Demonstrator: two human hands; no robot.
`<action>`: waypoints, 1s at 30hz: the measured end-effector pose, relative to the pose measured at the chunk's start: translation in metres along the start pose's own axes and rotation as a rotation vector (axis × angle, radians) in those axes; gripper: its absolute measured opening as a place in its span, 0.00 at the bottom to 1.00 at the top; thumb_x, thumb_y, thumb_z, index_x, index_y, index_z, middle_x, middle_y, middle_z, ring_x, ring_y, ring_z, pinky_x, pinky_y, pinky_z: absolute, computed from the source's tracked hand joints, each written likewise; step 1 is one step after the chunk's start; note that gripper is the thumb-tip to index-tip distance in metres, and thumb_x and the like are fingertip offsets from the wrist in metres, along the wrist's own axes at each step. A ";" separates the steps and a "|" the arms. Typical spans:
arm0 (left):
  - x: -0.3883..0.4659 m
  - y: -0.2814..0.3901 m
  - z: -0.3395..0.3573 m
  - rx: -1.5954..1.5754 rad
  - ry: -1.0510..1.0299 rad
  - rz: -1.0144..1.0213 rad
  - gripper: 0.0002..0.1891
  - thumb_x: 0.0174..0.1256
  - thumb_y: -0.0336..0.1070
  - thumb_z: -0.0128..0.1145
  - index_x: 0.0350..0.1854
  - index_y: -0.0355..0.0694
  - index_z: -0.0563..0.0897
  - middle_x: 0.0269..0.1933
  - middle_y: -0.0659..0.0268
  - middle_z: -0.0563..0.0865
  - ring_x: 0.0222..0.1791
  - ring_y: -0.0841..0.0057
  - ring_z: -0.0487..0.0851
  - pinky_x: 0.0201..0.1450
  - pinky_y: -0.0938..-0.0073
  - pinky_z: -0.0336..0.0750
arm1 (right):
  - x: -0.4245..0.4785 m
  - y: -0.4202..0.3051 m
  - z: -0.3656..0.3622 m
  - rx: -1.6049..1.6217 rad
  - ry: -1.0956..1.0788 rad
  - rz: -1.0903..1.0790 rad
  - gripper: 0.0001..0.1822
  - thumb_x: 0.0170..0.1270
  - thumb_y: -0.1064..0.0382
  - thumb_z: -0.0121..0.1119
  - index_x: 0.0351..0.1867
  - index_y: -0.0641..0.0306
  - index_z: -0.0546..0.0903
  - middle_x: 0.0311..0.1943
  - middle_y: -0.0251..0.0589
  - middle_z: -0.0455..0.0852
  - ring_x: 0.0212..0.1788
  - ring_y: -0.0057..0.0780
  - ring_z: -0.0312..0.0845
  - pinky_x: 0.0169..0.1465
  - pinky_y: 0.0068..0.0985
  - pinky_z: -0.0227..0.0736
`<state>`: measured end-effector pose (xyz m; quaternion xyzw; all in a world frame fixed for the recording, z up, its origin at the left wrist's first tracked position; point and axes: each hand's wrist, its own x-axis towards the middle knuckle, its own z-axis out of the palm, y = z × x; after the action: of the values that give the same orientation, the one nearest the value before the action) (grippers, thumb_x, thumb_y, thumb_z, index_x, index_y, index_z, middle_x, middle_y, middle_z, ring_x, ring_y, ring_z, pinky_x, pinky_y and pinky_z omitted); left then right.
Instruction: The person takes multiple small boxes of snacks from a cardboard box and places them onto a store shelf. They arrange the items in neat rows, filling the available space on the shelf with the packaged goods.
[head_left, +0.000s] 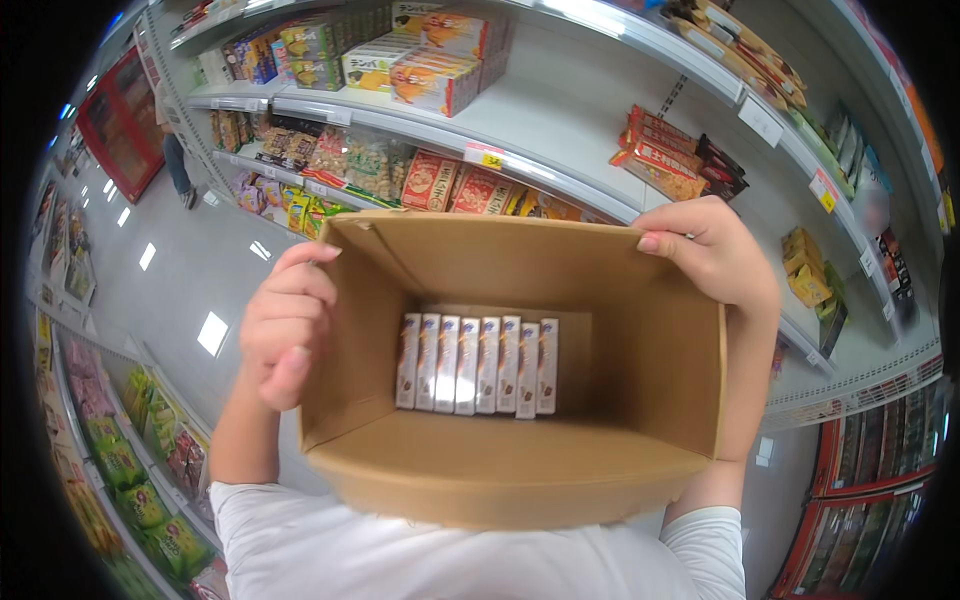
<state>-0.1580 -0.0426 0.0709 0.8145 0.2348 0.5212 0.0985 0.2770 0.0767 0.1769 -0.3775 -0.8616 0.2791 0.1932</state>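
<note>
An open-topped cardboard box (517, 469) is tilted up before my chest, its inside facing me. A row of several slim white cartons (467, 367) stands side by side on its bottom, towards the left; bare cardboard shows to their right. My right hand (709, 251) grips the far right corner of the rim, thumb over the inner side, other fingers hidden behind the wall. Against the left wall is my left hand (292, 322), its fingers curled and the index fingertip at the far left corner. The box's near wall is close to my white shirt (465, 562).
Beyond the box runs a store shelf (555, 120) with boxed snacks (439, 79), red-wrapped packs (664, 154) and bagged nuts (367, 161). Shelves with green snack bags (142, 502) stand at left. A person's leg (178, 165) shows in the aisle (169, 262) near a red-framed cabinet (120, 124).
</note>
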 end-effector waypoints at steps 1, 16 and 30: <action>-0.008 0.005 -0.005 -0.082 0.092 -0.036 0.27 0.79 0.50 0.50 0.15 0.44 0.69 0.18 0.68 0.74 0.29 0.65 0.77 0.68 0.43 0.71 | 0.007 -0.007 0.010 -0.003 -0.015 -0.024 0.10 0.78 0.64 0.70 0.50 0.69 0.92 0.36 0.44 0.94 0.39 0.31 0.88 0.50 0.30 0.82; -0.118 -0.036 -0.020 -0.340 0.422 -0.167 0.25 0.75 0.47 0.57 0.15 0.49 0.68 0.17 0.71 0.76 0.34 0.69 0.78 0.73 0.50 0.61 | 0.187 -0.016 0.078 -0.098 -0.843 0.370 0.33 0.81 0.31 0.64 0.53 0.66 0.92 0.42 0.38 0.97 0.51 0.27 0.93 0.53 0.29 0.85; -0.118 -0.043 -0.044 -0.151 0.444 -0.275 0.25 0.73 0.46 0.67 0.17 0.48 0.70 0.19 0.72 0.76 0.34 0.69 0.80 0.76 0.45 0.60 | 0.453 0.093 0.078 -0.760 0.053 -0.025 0.41 0.68 0.32 0.69 0.71 0.60 0.86 0.64 0.56 0.92 0.65 0.53 0.89 0.70 0.45 0.82</action>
<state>-0.2503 -0.0667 -0.0222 0.6311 0.3196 0.6848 0.1751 -0.0043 0.4463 0.1140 -0.4189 -0.9028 -0.0728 0.0651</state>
